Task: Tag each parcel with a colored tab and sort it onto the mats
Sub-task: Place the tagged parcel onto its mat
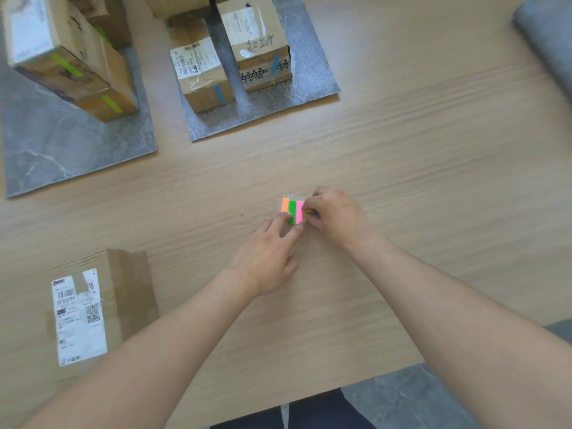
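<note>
On a wooden table, the left hand pinned the tab pad flat — the right hand pinching a flimsy, light tab by its free end.

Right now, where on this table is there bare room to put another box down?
The wooden table is bare right of the hands, out to the grey mat at the far right corner. The left mat has free room at its near end. The middle mat, with blue-tabbed parcels, is crowded. Near left holds an untagged parcel.
</note>
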`<state>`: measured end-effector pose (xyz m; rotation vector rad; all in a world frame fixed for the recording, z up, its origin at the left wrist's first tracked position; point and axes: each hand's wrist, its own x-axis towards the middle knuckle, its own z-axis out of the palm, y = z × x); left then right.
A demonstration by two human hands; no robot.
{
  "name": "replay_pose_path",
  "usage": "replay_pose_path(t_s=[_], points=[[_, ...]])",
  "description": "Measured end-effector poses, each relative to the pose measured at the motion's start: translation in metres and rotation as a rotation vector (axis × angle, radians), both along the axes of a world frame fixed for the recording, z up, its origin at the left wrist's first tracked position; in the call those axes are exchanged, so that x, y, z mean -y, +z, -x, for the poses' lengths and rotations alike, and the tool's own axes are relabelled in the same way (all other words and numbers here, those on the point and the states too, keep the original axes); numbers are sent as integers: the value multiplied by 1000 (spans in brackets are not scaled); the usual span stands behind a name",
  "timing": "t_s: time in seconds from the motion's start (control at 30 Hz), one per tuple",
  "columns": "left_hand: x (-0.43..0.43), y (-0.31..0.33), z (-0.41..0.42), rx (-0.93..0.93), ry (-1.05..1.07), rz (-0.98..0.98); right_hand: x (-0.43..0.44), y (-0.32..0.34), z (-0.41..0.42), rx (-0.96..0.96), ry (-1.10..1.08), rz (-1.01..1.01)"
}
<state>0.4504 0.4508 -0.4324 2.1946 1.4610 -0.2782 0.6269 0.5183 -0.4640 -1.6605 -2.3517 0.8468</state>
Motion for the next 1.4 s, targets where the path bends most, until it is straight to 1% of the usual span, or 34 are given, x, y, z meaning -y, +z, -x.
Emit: replay_pose_path(t_s=[0.23, 0.33, 0.37, 0.4, 0.47, 0.5, 0.53, 0.57, 0.6, 0.67, 0.7, 0.73, 0.77, 0.8, 0.93, 1.03, 1.17, 1.23, 1.33, 1.4], points=[[0, -6, -8, -33, 8, -41, 2, -3, -2, 10, -10, -42], [-1, -7, -6, -32, -1, -51, 1, -3, -1, -61, -120, -83], [-2, -7, -6, -38, -1, -50, 1, -2, 0, -112, -216, -80], [-1, -6, -7, -43, 0, -47, 0, -1, 1, -189, -372, -71], [-1, -8, -8, -26, 9, -48, -1, 7, 4, -397, -799, -44], [-1, -9, -8, -8, 20, -36, 1, 11, 5, -496, -974, -35], [-1, -8, -7, 49, 52, -19, 5, 16, 7, -567, -1047, -32], [-2, -6, -7, 157, 129, -13, 10, 22, 12, -587, -1023, -45], [-3, -6, -5, 299, 269, -18, 17, 28, 17, -599, -947, -50], [-6, 5, 1, 557, 711, -22, 30, 40, 29, -609, -765, -62], [-8, 14, 6, 679, 944, 42, 35, 43, 37, -625, -692, -58], [-9, 24, 12, 802, 1142, 156, 41, 47, 44, -640, -625, -56], [-9, 35, 19, 909, 1275, 273, 46, 51, 53, -654, -563, -55], [-7, 44, 29, 975, 1346, 350, 51, 55, 63, -665, -511, -53], [13, 69, 73, 1004, 1472, 406, 70, 70, 105, -701, -317, -65], [37, 81, 112, 1021, 1491, 434, 86, 79, 139, -691, -185, -95], [78, 91, 162, 1030, 1468, 321, 118, 85, 182, -651, -20, -199], [98, 94, 188, 1005, 1411, 210, 137, 84, 200, -627, -5, -237], [132, 97, 224, 936, 1254, 74, 169, 87, 226, -613, -91, -243], [158, 100, 244, 915, 1179, 28, 191, 87, 239, -605, -141, -237]])
